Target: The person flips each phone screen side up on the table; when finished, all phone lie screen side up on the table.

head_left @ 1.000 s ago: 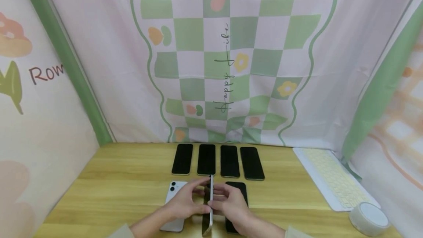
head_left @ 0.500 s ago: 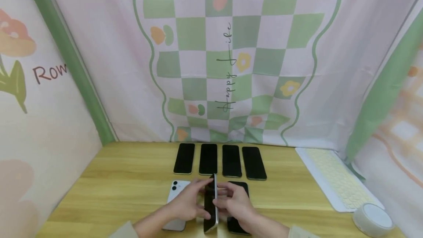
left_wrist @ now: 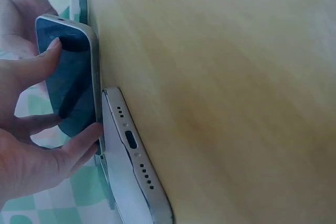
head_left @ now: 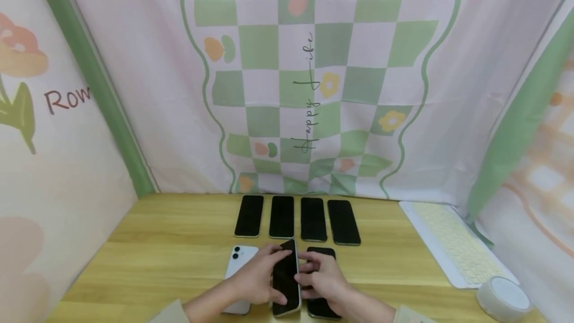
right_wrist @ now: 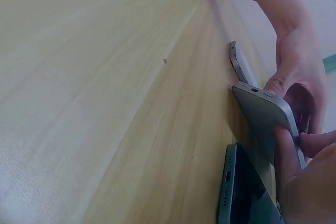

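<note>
A smartphone [head_left: 287,278] with a black screen and pale frame is held tilted over the table, its left long edge low and its right edge raised. My left hand [head_left: 257,278] grips it from the left, thumb and a finger on the screen. At the raised edge my right hand [head_left: 325,278] pinches it, with a finger behind the grey back [right_wrist: 262,116] in the right wrist view. To the left, partly under my left hand, lies a white phone [head_left: 237,308], camera side up. A black-screened phone [head_left: 320,308] lies to the right, partly hidden by my right hand.
Several black-screened phones, among them one at the row's left end [head_left: 249,216] and one at its right end [head_left: 344,222], lie along the back. A white keyboard [head_left: 453,243] and a white round object [head_left: 502,297] are on the right. A patterned curtain [head_left: 309,88] hangs behind the table.
The held phone was standing nearly upright on its long edge. It has tipped to the left so that more of its screen faces up, and both hands have stayed on it.
</note>
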The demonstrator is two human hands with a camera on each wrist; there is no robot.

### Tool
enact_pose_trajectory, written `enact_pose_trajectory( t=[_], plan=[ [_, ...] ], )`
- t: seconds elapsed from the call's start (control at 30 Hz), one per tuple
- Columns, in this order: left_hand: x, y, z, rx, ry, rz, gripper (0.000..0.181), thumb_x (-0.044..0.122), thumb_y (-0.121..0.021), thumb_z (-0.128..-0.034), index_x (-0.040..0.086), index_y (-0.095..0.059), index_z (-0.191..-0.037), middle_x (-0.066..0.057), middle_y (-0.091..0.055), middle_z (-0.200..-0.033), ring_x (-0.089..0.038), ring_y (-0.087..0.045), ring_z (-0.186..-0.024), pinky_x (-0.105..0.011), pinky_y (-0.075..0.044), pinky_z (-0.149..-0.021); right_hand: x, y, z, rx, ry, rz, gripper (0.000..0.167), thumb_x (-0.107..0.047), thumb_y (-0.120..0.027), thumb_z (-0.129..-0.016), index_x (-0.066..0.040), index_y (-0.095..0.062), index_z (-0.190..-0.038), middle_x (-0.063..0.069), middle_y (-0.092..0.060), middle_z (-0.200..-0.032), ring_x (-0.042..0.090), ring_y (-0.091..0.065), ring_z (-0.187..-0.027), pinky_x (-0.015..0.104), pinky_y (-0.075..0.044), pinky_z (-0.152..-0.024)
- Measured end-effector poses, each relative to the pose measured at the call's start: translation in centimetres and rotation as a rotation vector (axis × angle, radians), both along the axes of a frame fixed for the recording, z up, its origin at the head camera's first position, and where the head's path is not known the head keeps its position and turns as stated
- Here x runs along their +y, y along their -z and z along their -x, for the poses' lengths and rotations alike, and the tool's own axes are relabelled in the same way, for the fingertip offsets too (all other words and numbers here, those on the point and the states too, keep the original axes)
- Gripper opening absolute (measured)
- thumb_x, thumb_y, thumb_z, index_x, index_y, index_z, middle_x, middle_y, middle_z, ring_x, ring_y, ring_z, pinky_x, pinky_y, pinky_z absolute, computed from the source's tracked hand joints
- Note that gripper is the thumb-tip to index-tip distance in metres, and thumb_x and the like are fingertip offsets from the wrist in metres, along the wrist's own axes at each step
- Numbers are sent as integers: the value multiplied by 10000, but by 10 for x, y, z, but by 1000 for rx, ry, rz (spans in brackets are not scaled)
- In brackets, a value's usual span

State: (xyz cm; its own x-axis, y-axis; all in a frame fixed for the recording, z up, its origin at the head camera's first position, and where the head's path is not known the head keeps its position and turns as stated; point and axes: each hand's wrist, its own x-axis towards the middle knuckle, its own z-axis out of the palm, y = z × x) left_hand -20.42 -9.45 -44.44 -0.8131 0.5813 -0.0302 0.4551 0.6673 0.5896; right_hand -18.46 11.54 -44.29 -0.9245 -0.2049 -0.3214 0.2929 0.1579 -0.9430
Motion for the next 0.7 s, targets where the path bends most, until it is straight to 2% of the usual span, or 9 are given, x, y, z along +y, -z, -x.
enact_pose_trajectory(
  t=[0.17,0.4,0.53,0.7],
  plan=[
    [3,-3,-1,14,-36,74,908,349,-955,-715,171,-543,-1504,-142,-459,-1580,-341,-467,-1442,-518,-496,-1151,0,2,0,6,-30,3,664,7,-725,-892,112,-449,-1486,220,-667,-1183,153,-718,-862,339,-663,-716],
    [5,-4,-1,-13,-27,159,803,339,-922,-757,198,-578,-1470,-137,-425,-1617,-348,-411,-1493,-542,-471,-1176,-2,-3,-5,-9,-92,34,752,14,-707,-885,168,-307,-1503,348,-575,-1317,260,-743,-1009,439,-666,-833],
    [5,-3,0,-34,-29,171,787,323,-912,-763,208,-581,-1468,-121,-413,-1626,-343,-390,-1504,-567,-462,-1177,-5,-9,-6,-25,-118,2,770,-2,-706,-896,159,-265,-1507,410,-524,-1401,329,-739,-1090,444,-659,-855],
    [3,0,1,-41,-13,157,780,304,-913,-761,196,-587,-1462,-138,-412,-1622,-355,-388,-1496,-592,-466,-1161,-8,-15,-9,-49,-153,-13,764,-25,-702,-909,143,-253,-1505,423,-505,-1444,344,-721,-1146,463,-645,-883]
  ],
)
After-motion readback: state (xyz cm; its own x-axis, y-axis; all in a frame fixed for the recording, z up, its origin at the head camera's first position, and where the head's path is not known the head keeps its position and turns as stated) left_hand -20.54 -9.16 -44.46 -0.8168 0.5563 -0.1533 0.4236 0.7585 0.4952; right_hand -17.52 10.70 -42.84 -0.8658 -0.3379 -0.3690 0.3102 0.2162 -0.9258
